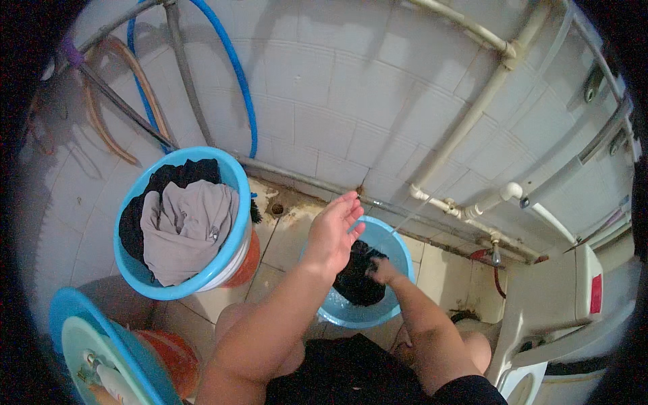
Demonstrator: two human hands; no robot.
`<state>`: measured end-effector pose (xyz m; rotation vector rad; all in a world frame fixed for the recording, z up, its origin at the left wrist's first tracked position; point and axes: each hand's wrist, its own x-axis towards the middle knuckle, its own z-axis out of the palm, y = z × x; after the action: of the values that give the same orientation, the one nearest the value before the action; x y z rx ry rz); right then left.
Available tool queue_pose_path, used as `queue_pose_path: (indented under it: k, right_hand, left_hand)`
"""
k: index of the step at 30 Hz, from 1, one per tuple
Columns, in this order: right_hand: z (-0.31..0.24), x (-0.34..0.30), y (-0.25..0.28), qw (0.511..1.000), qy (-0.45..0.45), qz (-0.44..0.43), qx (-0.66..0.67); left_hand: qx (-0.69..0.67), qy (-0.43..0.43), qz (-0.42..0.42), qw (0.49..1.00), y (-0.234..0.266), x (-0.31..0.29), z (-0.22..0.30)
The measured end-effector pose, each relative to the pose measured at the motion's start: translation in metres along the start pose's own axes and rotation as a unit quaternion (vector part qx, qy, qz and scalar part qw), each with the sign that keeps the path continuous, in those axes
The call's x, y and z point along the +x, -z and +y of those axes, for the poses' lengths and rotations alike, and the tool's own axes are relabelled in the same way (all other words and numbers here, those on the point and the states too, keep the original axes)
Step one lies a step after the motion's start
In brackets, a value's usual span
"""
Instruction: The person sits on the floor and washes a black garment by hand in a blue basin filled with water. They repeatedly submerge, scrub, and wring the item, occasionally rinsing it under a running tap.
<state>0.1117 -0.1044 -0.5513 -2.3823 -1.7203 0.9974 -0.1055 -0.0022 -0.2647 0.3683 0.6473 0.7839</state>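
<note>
A light blue basin point(402, 255) stands on the floor in front of me, with a wet black cloth point(358, 283) in it. My right hand point(385, 271) reaches into the basin, its fingers curled into the cloth's right edge. Raised above the basin's left rim, my left hand point(335, 229) is open and holds nothing, its fingers stretched out. A thin stream of water point(410, 217) runs down into the far side of the basin.
On the left, a blue basin point(241, 177) full of grey and black clothes rests on an orange bucket point(247, 263). Nearer stand more stacked basins point(64, 297) and another orange bucket point(172, 358). Pipes point(472, 135) line the tiled wall; a white toilet tank point(553, 290) is at right.
</note>
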Motion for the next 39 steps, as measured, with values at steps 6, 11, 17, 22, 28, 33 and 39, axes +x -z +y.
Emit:
queue_pose_path:
  k: [6, 11, 17, 22, 28, 33, 39]
  right_hand:
    - [-0.049, -0.087, -0.042, 0.967, -0.007, -0.215, -0.138]
    - [-0.014, -0.065, -0.04, 0.983, -0.048, -0.074, -0.163]
    - [-0.005, -0.038, -0.066, 0.954, -0.194, 0.193, 0.121]
    - [0.016, -0.036, -0.103, 0.92, -0.16, 0.161, 0.321]
    - [0.009, -0.024, -0.059, 0.882, -0.254, -0.207, 0.34]
    - [-0.116, -0.082, 0.108, 0.846, -0.19, -0.065, 0.494]
    - [-0.145, -0.162, 0.214, 0.733, -0.083, 0.051, 0.673]
  left_hand:
    - [0.013, -0.005, -0.001, 1.0, -0.004, -0.003, 0.0]
    - [0.019, 0.012, 0.015, 1.0, 0.001, 0.0, 0.0]
    - [0.031, 0.014, 0.019, 0.999, -0.001, 0.0, 0.002]
    - [0.037, 0.013, 0.015, 0.999, -0.002, -0.006, 0.004]
    - [0.018, 0.006, -0.076, 0.997, -0.007, -0.007, 0.005]
    - [0.028, -0.002, -0.113, 0.993, -0.013, -0.014, 0.006]
    - [0.046, 0.001, -0.115, 0.992, -0.007, -0.032, 0.008]
